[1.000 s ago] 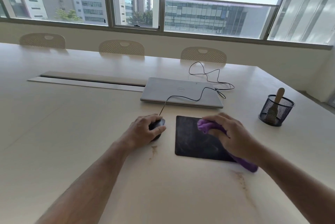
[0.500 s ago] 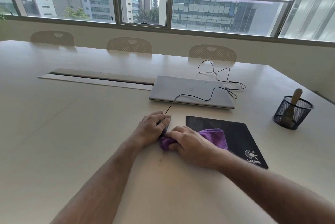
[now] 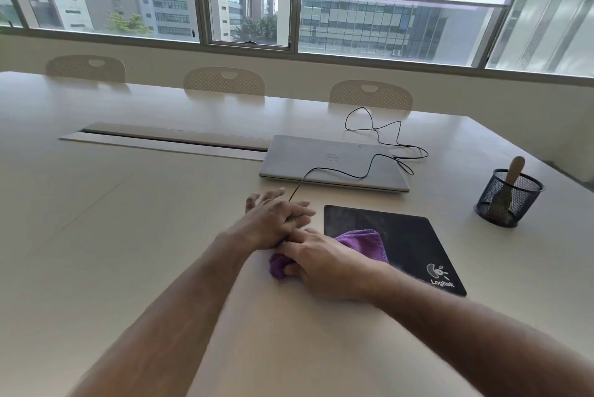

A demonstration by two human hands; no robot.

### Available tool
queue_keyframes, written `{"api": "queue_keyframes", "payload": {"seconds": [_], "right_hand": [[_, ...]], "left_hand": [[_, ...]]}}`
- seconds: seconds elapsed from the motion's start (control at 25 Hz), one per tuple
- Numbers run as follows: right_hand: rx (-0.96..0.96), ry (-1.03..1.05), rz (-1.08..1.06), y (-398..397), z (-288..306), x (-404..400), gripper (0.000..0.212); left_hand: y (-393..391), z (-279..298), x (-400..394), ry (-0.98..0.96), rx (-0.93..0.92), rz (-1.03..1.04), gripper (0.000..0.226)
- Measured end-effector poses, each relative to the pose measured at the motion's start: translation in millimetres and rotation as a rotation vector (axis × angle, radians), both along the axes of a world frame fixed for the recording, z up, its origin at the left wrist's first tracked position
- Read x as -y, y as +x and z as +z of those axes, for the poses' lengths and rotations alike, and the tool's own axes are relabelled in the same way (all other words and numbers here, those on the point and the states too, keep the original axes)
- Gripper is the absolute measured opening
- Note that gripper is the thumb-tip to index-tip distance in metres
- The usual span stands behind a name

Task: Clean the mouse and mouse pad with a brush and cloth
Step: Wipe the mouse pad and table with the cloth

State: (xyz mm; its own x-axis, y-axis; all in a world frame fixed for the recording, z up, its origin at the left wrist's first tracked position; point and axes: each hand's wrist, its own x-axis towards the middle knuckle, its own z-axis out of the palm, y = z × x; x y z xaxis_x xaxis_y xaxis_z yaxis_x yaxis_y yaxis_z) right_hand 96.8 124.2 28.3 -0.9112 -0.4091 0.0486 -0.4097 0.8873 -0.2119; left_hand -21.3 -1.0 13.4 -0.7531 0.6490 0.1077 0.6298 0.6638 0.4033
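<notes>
The left hand [image 3: 276, 223] lies over the mouse, fingers spread, hiding it. The right hand [image 3: 321, 263] grips the cloth [image 3: 360, 244], half on the pad [image 3: 401, 236]. The brush [image 3: 511, 178] stands in a cup [image 3: 508, 200] far right on the worktop [image 3: 128, 219].

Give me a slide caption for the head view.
Right hand grips purple cloth beside left hand covering the mouse, next to the mouse pad.

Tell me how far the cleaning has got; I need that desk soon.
Done: can't tell; the pad looks smudged. In hand: right hand holds the cloth by the left hand, which hides the mouse. Left: the brush sits in its cup.
</notes>
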Motion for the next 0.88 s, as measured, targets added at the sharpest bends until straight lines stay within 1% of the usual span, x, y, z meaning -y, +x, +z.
{"api": "queue_keyframes", "payload": {"seconds": [0.12,0.24,0.32,0.44,0.56,0.64,0.88], "right_hand": [[-0.019,0.044,0.004,0.4,-3.1,1.6,0.032],[-0.033,0.073,0.023,4.6,-2.9,2.7,0.033],[-0.027,0.086,0.04,10.0,-1.0,2.9,0.035],[-0.02,0.1,0.071,19.9,0.4,4.7,0.038],[-0.037,0.114,0.101,27.7,3.1,4.5,0.038],[-0.024,0.13,0.145,34.7,6.8,0.7,0.038],[0.022,0.152,0.296,60.0,17.4,-27.4,0.039]], "left_hand": [[-3.5,12.5,-8.2,-0.224,0.018,-0.086,0.036],[-4.2,13.9,-17.4,-0.355,0.014,-0.126,0.038],[-1.1,14.9,-25.4,-0.376,-0.009,-0.11,0.041],[8.2,17.4,-37.8,-0.356,-0.043,-0.1,0.046],[18.2,20.6,-48.1,-0.449,-0.132,-0.132,0.064],[19.8,20.0,-51.5,-0.482,-0.14,-0.12,0.062],[22.1,15.2,-51.7,-0.457,-0.073,-0.048,0.06]]}}
